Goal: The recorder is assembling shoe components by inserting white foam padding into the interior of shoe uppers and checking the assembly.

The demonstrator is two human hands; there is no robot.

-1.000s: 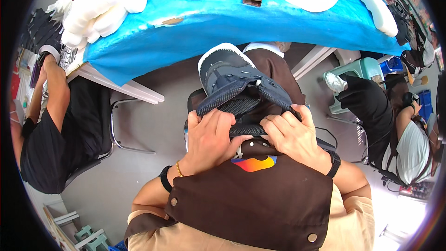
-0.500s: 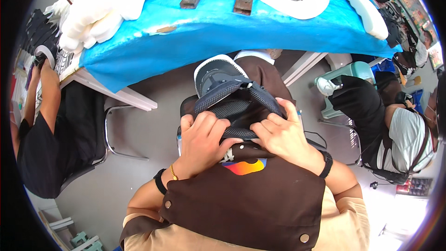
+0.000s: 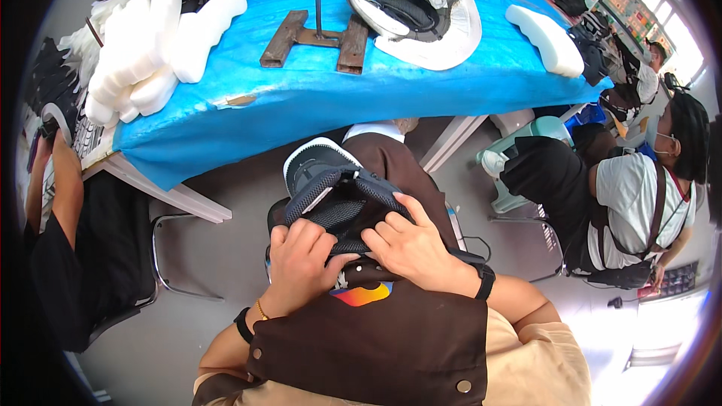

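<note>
A dark shoe upper [image 3: 308, 197] with a white stitched edge at its far end rests on my lap, its mesh-lined opening facing up. My left hand [image 3: 302, 257] is closed on the near rim of the opening, fingers curled over it and thumb pointing inward. My right hand [image 3: 410, 246] grips the right side of that rim, thumb and fingers pressed together. The fingertips partly hide the rim. The two hands are a short way apart, with the inside of the upper showing between them.
A table with a blue cover [image 3: 248, 128] stands ahead, holding white foam shapes [image 3: 143, 53], a rusty H-shaped metal stand [image 3: 312, 37] and a white-and-grey upper [image 3: 444, 45]. Seated people are at left [image 3: 60, 256] and right [image 3: 639, 203]; chair legs [image 3: 180, 289] stand at left.
The view has tilted up and shifted right, so more of the table top and the right-hand person shows. Both hands keep hold of the shoe upper's rim with little change.
</note>
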